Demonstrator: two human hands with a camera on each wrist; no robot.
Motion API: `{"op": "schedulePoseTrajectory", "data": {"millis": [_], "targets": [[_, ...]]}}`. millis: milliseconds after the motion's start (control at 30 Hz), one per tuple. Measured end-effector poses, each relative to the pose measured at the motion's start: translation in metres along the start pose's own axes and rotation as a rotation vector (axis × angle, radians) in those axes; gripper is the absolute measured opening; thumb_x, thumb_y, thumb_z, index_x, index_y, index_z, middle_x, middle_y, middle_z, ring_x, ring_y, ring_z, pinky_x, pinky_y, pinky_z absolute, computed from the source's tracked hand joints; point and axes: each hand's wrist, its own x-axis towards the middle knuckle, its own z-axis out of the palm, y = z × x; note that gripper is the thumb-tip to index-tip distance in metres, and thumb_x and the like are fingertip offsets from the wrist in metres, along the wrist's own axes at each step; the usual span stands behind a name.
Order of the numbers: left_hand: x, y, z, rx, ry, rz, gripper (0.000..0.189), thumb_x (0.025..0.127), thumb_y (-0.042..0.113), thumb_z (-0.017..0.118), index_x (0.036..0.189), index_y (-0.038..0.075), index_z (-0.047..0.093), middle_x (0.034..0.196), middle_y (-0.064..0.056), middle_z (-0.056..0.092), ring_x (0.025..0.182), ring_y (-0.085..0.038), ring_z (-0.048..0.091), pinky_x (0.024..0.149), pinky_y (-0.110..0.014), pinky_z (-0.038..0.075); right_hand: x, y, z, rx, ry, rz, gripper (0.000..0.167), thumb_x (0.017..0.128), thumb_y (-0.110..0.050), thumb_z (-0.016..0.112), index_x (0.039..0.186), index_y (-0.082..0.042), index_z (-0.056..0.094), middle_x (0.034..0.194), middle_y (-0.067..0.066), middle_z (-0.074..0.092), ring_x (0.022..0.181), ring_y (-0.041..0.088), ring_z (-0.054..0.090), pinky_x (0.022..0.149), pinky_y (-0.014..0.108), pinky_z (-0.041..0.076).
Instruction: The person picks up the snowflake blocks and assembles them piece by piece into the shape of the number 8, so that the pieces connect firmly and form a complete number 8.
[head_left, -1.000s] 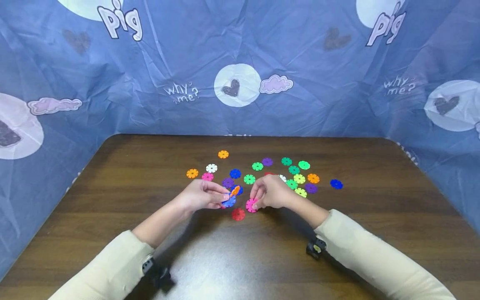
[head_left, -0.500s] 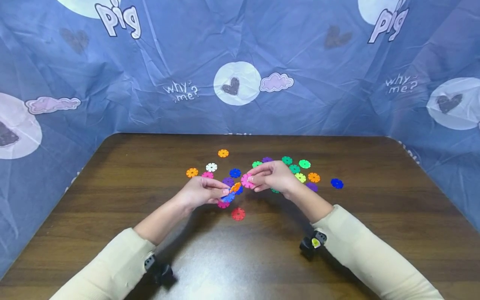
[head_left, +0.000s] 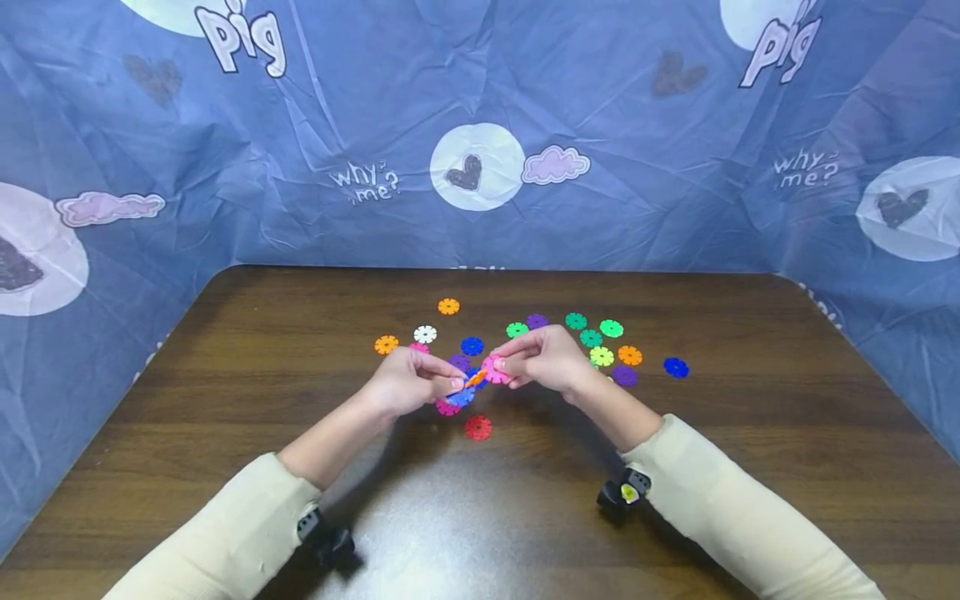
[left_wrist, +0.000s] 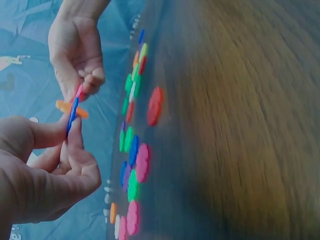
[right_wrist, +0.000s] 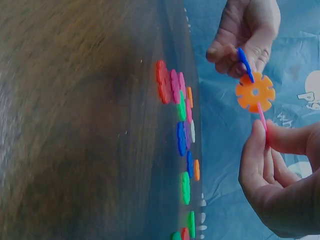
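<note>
My left hand (head_left: pixel 411 383) pinches a blue notched plastic disc (left_wrist: pixel 73 116) between thumb and fingers. Slotted crosswise onto that disc is an orange notched disc (right_wrist: pixel 255 92), seen face-on in the right wrist view. From the other side, my right hand (head_left: pixel 549 358) pinches a pink notched disc (head_left: pixel 495 369) by its edge. The pink disc's free edge meets the orange rim at a notch, opposite the blue one. Both hands hold these pieces up over the table, and the fingertips partly cover the blue and pink discs.
Loose notched discs lie flat on the brown table (head_left: pixel 480 517). A red disc (head_left: pixel 478 428) is nearest the front, and a dark blue one (head_left: pixel 676 367) lies far right. Several green, yellow and purple discs sit beyond my right hand. A blue printed cloth (head_left: pixel 480 100) hangs behind.
My right hand has lifted the pink disc from near the table, moving up and then against the orange disc. My left hand has shifted slightly, still holding the blue and orange pair.
</note>
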Motion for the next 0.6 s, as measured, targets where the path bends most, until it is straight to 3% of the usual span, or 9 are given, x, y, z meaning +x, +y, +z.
{"op": "schedulePoseTrajectory", "data": {"millis": [100,267,367,500,600], "targets": [[-0.0015,0.0018,0.0035,-0.004,0.047,-0.006,0.020,0.083,0.007,0.072,0.098,-0.006,0.073,0.082,-0.007,0.075,0.072,-0.004,0.058,0.068,-0.021,0.051,-0.0010,-0.0005,0.0024,0.015,0.037,0.008,0.023,0.083,0.001,0.070,0.104,0.009,0.069,0.097,0.021,0.074,0.065,0.014,0.069,0.076,0.043,0.060],[-0.0031,0.0024,0.0064,0.004,0.074,-0.048,0.016,0.082,0.004,0.073,0.095,-0.005,0.074,0.087,-0.012,0.075,0.077,-0.008,0.059,0.069,-0.020,0.052,-0.0016,0.0024,0.0077,0.000,0.026,0.000,0.022,0.081,0.002,0.071,0.101,0.011,0.069,0.091,0.020,0.075,0.059,0.009,0.065,0.072,0.041,0.061],[-0.0018,0.0023,0.0042,0.003,0.076,-0.025,0.017,0.082,0.004,0.073,0.095,-0.007,0.073,0.085,-0.010,0.075,0.073,-0.006,0.058,0.068,-0.020,0.053,-0.0025,0.0039,0.0098,0.046,0.041,0.015,0.022,0.082,0.002,0.071,0.103,0.010,0.069,0.089,0.018,0.075,0.058,0.008,0.066,0.075,0.042,0.061],[-0.0001,0.0028,-0.0015,-0.064,0.049,0.015,0.023,0.083,0.003,0.070,0.101,-0.011,0.070,0.079,-0.003,0.074,0.065,0.000,0.059,0.070,-0.025,0.057,-0.0032,0.0024,0.0089,0.171,0.063,0.028,0.028,0.085,0.000,0.069,0.111,0.009,0.067,0.093,0.014,0.076,0.062,0.008,0.067,0.078,0.039,0.060],[0.0012,0.0041,-0.0020,-0.108,0.017,0.006,0.026,0.085,0.004,0.069,0.106,-0.011,0.068,0.078,-0.001,0.075,0.064,0.001,0.061,0.072,-0.028,0.059,-0.0038,-0.0005,0.0040,0.232,0.053,0.045,0.032,0.087,-0.005,0.068,0.117,0.007,0.065,0.101,0.013,0.075,0.066,0.007,0.068,0.079,0.035,0.060]]}}
